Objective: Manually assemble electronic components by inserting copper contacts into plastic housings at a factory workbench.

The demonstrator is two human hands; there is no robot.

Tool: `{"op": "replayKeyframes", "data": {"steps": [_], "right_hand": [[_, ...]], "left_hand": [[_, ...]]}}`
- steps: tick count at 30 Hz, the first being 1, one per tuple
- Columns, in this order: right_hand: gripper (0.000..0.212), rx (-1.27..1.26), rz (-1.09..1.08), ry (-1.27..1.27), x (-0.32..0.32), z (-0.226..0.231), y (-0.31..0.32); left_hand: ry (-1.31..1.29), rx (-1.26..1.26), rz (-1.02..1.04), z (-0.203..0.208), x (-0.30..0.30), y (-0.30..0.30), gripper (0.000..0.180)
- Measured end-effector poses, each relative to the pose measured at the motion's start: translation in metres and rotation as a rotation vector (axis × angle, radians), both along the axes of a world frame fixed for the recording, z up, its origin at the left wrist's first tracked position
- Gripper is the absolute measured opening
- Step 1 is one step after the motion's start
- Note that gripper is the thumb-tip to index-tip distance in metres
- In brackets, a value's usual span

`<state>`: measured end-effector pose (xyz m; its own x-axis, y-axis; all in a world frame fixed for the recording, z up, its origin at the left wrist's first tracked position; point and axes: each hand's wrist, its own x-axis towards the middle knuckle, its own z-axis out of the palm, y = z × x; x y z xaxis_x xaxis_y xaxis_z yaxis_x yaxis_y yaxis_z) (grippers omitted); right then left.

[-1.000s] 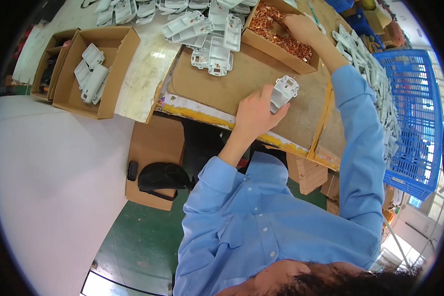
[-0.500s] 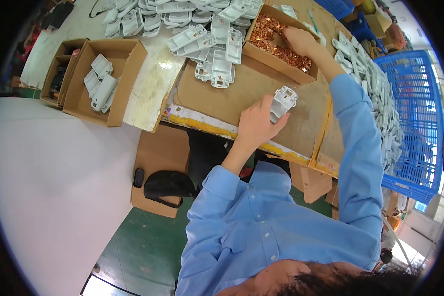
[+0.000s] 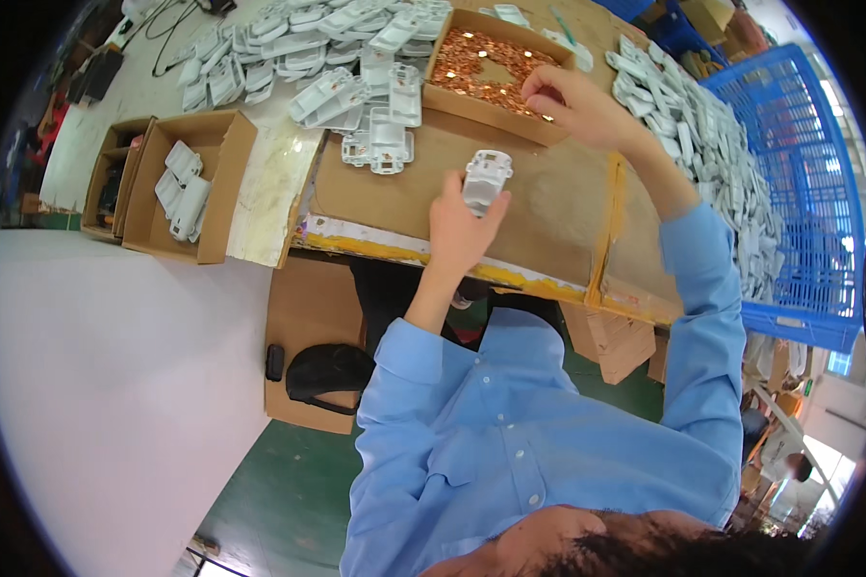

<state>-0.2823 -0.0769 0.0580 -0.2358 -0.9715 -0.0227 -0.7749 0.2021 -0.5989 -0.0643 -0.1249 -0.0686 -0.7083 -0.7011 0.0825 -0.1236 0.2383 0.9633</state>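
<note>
Left hand (image 3: 457,226) shifted left, grip holding white housing (image 3: 486,180) | right hand (image 3: 577,101) pinching in copper-parts box (image 3: 496,67)

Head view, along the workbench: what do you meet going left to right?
Open cardboard box of white parts → white plastic part in the left hand → right hand at the box of copper pieces → blue crate.

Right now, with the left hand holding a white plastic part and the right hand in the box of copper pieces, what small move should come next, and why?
Probably the right hand should pinch one copper piece and lift it out. Its fingertips already lie among the copper pieces in the cardboard box, and the left hand holds the white plastic part upright over the cardboard mat, as if waiting for it.
</note>
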Motion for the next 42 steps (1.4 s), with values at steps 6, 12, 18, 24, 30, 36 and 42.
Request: {"op": "replayKeyframes", "data": {"steps": [6, 12, 18, 24, 30, 36, 42], "right_hand": [[0.010, -0.100, -0.079, -0.161, 0.086, 0.024, 0.084], [0.009, -0.272, -0.190, -0.043, 0.132, 0.003, 0.151], [0.007, -0.369, -0.308, 0.160, 0.154, -0.017, 0.186], [0.008, -0.403, -0.347, 0.127, 0.166, -0.027, 0.205], [0.017, -0.485, -0.371, -0.091, 0.166, -0.033, 0.214], [0.030, -0.459, -0.527, -0.538, 0.162, -0.024, 0.224], [0.028, -0.381, -0.515, -0.262, 0.179, -0.032, 0.223]], "left_hand": [[0.137, 0.314, -0.117, 0.036, 0.009, 0.035, 0.047], [0.151, 0.375, -0.227, 0.050, 0.023, 0.095, 0.046], [0.115, 0.240, -0.328, 0.058, 0.044, 0.134, 0.052], [0.153, 0.236, -0.341, 0.059, 0.053, 0.154, 0.056], [0.162, 0.252, -0.381, 0.054, 0.060, 0.164, 0.055], [0.203, 0.352, -0.425, 0.052, 0.072, 0.159, 0.054], [0.184, 0.442, -0.392, 0.055, 0.074, 0.160, 0.039]]}}
